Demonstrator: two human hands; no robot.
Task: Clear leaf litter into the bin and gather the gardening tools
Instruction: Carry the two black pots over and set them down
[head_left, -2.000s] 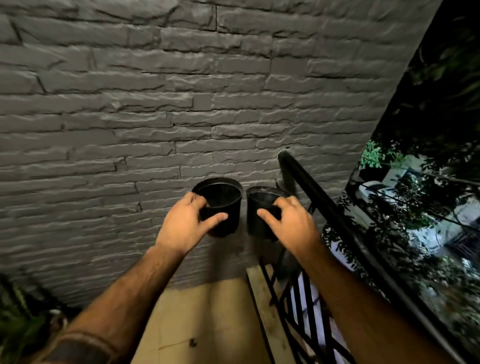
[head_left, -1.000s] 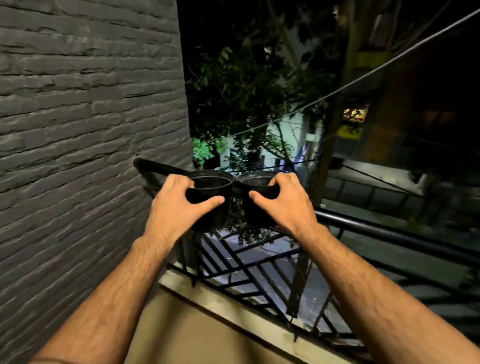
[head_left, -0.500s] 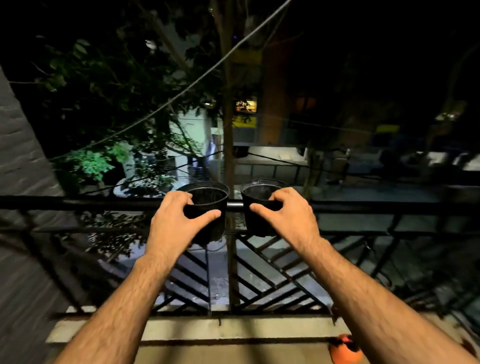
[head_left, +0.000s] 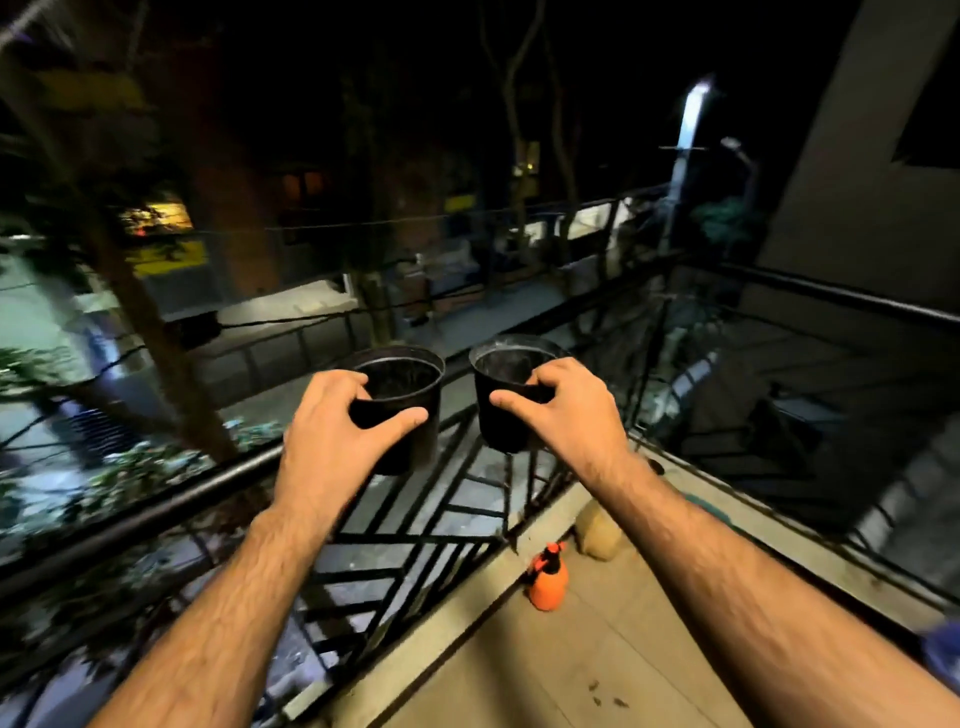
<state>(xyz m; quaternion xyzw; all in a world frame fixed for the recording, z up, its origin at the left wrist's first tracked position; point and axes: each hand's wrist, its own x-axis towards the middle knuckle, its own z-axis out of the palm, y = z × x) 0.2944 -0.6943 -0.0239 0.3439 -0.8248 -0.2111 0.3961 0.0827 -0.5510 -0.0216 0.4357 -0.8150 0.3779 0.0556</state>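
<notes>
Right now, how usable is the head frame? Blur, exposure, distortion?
Head view: night scene, sky and street mostly black; a street lamp blows out to a white streak. Both hands, left hand and right hand, with their black pots, read fairly sharp; railing and foliage at left smear with motion blur. Wide-angle bends the railing. The orange sprayer is lit and legible.

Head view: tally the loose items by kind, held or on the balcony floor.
Black plastic pots: 2, one gripped by the left hand, one by the right hand
Orange spray bottles: 1, standing on the floor
Tan rounded objects: 1, by the railing, kind unclear
Total: 4
</notes>
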